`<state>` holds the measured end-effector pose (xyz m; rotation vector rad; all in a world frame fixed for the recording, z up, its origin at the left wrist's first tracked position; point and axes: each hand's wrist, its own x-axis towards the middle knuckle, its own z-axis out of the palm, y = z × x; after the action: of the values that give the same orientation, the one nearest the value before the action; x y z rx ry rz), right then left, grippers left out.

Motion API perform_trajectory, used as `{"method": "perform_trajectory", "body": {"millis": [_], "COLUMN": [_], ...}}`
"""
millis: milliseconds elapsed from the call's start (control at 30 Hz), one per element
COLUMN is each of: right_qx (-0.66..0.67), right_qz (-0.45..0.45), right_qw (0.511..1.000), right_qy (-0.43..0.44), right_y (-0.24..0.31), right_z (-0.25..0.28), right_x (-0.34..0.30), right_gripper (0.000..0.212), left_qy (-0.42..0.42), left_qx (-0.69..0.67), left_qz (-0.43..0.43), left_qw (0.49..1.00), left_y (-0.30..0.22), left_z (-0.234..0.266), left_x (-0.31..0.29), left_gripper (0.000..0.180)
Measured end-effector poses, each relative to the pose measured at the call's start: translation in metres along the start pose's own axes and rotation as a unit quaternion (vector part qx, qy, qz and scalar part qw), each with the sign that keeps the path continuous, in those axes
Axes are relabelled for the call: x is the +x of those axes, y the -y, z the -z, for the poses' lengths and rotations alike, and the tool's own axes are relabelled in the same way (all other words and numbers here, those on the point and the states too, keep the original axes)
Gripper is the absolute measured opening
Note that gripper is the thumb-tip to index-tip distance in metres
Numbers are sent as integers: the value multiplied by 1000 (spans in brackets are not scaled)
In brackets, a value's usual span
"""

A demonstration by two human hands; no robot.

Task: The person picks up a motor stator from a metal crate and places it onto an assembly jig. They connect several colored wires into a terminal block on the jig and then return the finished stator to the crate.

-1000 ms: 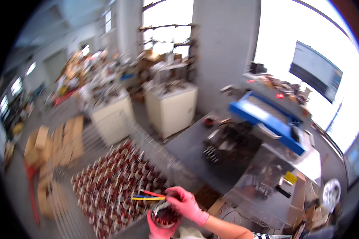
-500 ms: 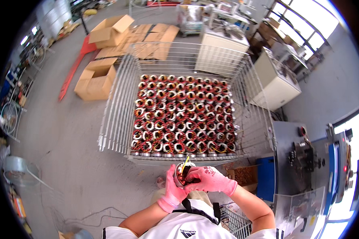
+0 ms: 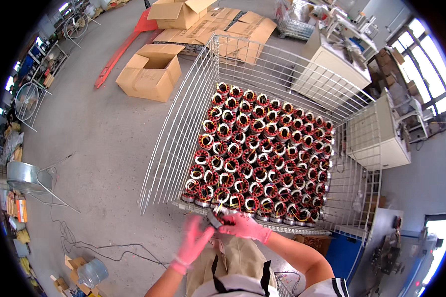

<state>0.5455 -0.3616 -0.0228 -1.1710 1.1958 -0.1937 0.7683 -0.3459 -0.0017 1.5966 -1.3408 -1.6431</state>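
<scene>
One ring [image 3: 214, 219], apparently just outside basket edge [image 3: 302, 229]

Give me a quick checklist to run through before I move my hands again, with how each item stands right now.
1. Pink-gloved right hand gripping the grey ring-shaped metal part: ok.
2. Pink-gloved left hand touching that part: cannot tell; it is beside it, fingers spread and blurred.
3. Held part's wires tucked in: cannot tell, too small and blurred.
4. Red-and-white-topped round metal parts standing in close rows inside the silver wire basket: ok.
5. Dark, thin floor cable clear of your feet: cannot tell; it runs toward your legs and its end is hidden.
</scene>
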Motion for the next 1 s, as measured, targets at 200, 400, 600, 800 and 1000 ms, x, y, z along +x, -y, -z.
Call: {"method": "perform_trajectory", "body": {"millis": [200,400,600,800,1000], "right_qx": [-299,-384,-430,-475,-459], "right_qz": [14,-5,-50,-64,-66], "right_qw": [909,858,850,842,854], "right_qy": [-288,-341,-301,-247,-233], "right_y": [-113,-143,-159,-162,-152], "right_z": [74,128,137,139,137], "right_x": [208,351,408,416,426], "right_gripper": [32,26,18,15,13], "left_qy": [-268,-196,-198,-188,-203], "left_qx": [503,424,412,419,410], "left_qz": [-127,13,53,49,63], "left_qw": [812,884,888,887,887], "left_y": [-49,-55,-54,-46,-45], "left_z": [113,121,125,129,128], "left_x": [107,141,143,144,137], "left_gripper": [72,59,57,56,56]}}
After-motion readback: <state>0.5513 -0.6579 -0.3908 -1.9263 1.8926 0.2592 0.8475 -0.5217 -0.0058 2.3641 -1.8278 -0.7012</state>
